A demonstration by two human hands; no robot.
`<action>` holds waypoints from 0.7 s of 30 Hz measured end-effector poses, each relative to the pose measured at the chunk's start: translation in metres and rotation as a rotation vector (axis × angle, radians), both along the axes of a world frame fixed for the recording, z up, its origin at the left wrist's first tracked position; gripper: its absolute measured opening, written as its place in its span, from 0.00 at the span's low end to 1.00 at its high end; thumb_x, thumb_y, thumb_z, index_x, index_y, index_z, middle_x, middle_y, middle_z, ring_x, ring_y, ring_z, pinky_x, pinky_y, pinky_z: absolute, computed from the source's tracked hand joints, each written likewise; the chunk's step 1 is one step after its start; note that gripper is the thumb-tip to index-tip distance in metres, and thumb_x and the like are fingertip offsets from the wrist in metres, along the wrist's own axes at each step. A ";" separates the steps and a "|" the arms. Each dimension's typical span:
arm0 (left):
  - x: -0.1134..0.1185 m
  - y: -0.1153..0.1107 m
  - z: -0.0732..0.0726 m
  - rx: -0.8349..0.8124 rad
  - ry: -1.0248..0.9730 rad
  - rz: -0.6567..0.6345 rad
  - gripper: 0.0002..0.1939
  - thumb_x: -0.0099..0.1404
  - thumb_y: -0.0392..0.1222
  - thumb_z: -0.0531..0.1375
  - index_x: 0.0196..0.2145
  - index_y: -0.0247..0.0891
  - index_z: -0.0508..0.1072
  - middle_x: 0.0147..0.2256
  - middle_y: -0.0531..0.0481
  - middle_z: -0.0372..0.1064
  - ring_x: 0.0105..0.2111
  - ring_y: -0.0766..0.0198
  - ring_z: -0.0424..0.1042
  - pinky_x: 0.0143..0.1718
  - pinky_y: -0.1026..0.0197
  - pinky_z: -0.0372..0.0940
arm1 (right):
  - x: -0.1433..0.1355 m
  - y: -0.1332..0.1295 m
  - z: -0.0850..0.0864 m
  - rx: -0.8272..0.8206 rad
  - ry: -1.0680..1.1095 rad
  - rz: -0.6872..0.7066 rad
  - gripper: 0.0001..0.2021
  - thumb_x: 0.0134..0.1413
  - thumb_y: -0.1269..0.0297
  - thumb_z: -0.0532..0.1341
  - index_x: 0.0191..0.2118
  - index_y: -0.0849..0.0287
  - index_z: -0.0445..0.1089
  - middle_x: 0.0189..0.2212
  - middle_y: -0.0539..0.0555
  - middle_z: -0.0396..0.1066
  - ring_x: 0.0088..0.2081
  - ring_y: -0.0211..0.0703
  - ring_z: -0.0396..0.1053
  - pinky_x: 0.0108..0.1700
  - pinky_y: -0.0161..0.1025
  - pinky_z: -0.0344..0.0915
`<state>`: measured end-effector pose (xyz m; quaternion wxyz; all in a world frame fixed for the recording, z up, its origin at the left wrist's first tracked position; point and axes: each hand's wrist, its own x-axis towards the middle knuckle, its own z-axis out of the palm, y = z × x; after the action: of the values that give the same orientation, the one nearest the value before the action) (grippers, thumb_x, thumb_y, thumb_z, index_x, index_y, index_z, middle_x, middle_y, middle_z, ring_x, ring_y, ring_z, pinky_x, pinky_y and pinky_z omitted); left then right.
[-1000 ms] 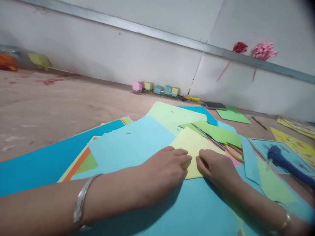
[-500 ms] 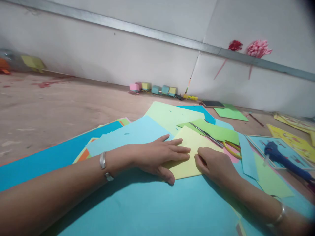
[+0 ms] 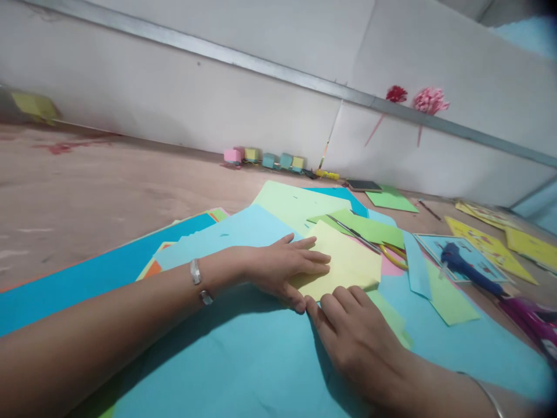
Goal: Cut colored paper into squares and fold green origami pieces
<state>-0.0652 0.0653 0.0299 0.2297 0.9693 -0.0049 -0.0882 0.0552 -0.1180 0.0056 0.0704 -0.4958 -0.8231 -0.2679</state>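
Note:
My left hand [image 3: 285,268] lies flat with fingers spread, pressing a pale yellow paper [image 3: 350,255]. The paper appears folded, its near edge toward me. Along that edge is my right hand [image 3: 363,337], its fingers curled and its thumb stretched left, the tip close to my left thumb. No object shows in its fingers. Beneath both hands spreads a large light blue sheet [image 3: 226,371]. Just beyond the yellow paper, scissors with yellow handles [image 3: 395,255] rest across a green paper piece [image 3: 376,229].
To the right lie a blue and magenta glue gun [image 3: 472,273], a light blue strip [image 3: 416,264] and yellow printed cards [image 3: 491,247]. Against the wall stand small coloured paper blocks [image 3: 268,160] in a row and a dark phone-like slab [image 3: 364,186]. More coloured sheets [image 3: 108,261] are at left.
My right hand has moved toward me and left along the yellow paper's near edge, reaching my left thumb. The left hand stays flat on the paper. The view has shifted slightly right.

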 end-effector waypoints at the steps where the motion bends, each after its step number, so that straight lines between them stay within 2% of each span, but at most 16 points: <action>1: 0.000 0.000 0.000 0.000 0.003 -0.001 0.39 0.60 0.54 0.65 0.65 0.44 0.59 0.68 0.43 0.48 0.69 0.39 0.33 0.63 0.29 0.33 | -0.002 -0.003 -0.002 0.012 -0.013 -0.033 0.10 0.58 0.77 0.55 0.39 0.68 0.74 0.24 0.54 0.64 0.27 0.44 0.55 0.31 0.44 0.44; 5: -0.002 0.002 -0.003 0.007 -0.009 -0.022 0.37 0.61 0.55 0.64 0.65 0.45 0.59 0.69 0.44 0.48 0.69 0.40 0.31 0.64 0.31 0.33 | 0.019 -0.014 -0.008 0.023 -0.069 -0.189 0.14 0.54 0.81 0.54 0.43 0.73 0.74 0.25 0.56 0.67 0.28 0.46 0.58 0.32 0.44 0.47; 11: -0.002 0.004 -0.006 -0.002 -0.020 -0.026 0.38 0.62 0.56 0.63 0.65 0.46 0.58 0.69 0.44 0.47 0.70 0.42 0.31 0.64 0.32 0.31 | 0.069 -0.038 -0.014 -0.021 -0.145 -0.392 0.18 0.48 0.83 0.54 0.44 0.72 0.75 0.23 0.55 0.67 0.27 0.47 0.61 0.32 0.43 0.49; 15: -0.001 0.001 0.000 0.029 0.046 -0.013 0.38 0.63 0.55 0.63 0.66 0.45 0.56 0.69 0.45 0.45 0.70 0.42 0.29 0.64 0.31 0.32 | 0.075 -0.042 -0.011 -0.055 -0.173 -0.469 0.18 0.46 0.83 0.56 0.43 0.68 0.75 0.23 0.55 0.67 0.27 0.47 0.62 0.32 0.43 0.50; 18: -0.001 0.000 0.003 0.046 0.056 -0.013 0.38 0.63 0.54 0.63 0.67 0.44 0.55 0.69 0.45 0.44 0.70 0.42 0.29 0.64 0.31 0.32 | 0.068 -0.036 -0.006 -0.101 -0.209 -0.462 0.13 0.44 0.84 0.57 0.30 0.62 0.75 0.23 0.56 0.68 0.26 0.46 0.61 0.31 0.44 0.49; 21: -0.001 0.002 -0.001 0.040 0.028 -0.021 0.38 0.63 0.55 0.63 0.66 0.45 0.56 0.69 0.46 0.44 0.70 0.41 0.30 0.64 0.31 0.33 | 0.067 -0.028 -0.001 -0.136 -0.212 -0.440 0.14 0.43 0.85 0.57 0.19 0.59 0.68 0.22 0.58 0.67 0.26 0.46 0.61 0.30 0.45 0.49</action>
<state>-0.0666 0.0670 0.0290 0.2095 0.9722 -0.0103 -0.1044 0.1218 -0.1464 0.0042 -0.1100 -0.6357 -0.7142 -0.2715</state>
